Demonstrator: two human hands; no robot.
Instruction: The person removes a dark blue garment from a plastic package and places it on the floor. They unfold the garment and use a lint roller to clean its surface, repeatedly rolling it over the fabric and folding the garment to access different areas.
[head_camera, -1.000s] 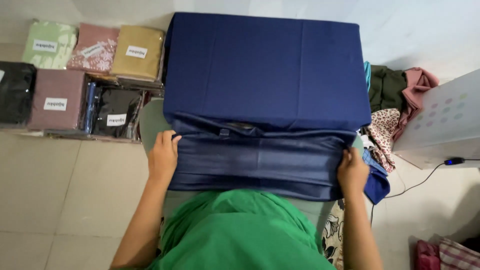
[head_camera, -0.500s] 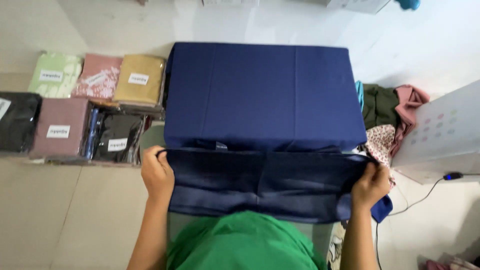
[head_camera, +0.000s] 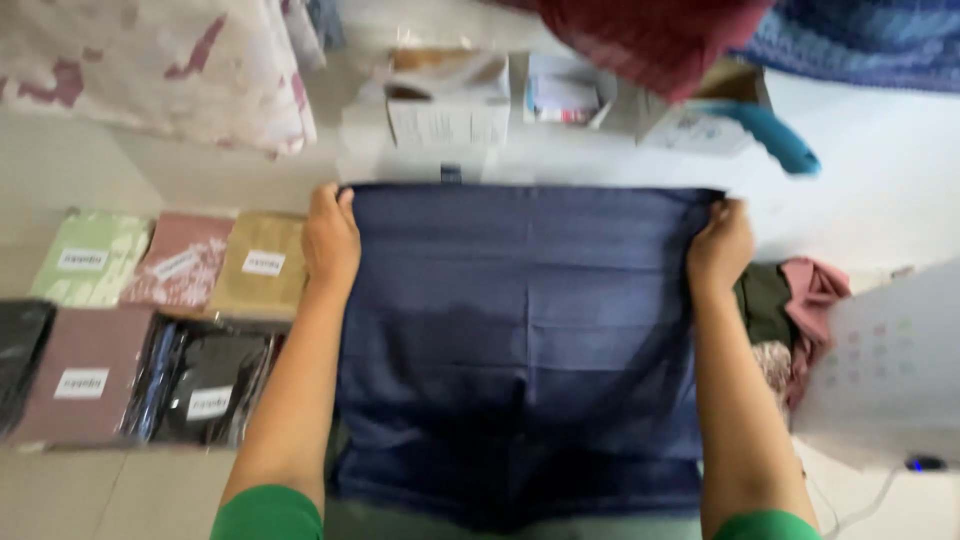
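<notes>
A large navy blue cloth (head_camera: 520, 340) lies folded in front of me. My left hand (head_camera: 331, 240) grips its far left corner and my right hand (head_camera: 719, 246) grips its far right corner, both arms stretched forward over the cloth. The folded layer now reaches the far edge of the cloth. My green sleeves show at the bottom of the view.
Several packed folded fabrics with white labels (head_camera: 150, 320) lie in rows on the left floor. Cardboard boxes (head_camera: 450, 100) and a blue-handled tool (head_camera: 770, 135) sit beyond the cloth. Loose clothes (head_camera: 790, 310) and a white box (head_camera: 890, 360) are on the right. Fabrics hang overhead.
Both hands carried the near edge of the navy cloth away from me to its far edge, folding it over. The view tilted up toward the boxes.
</notes>
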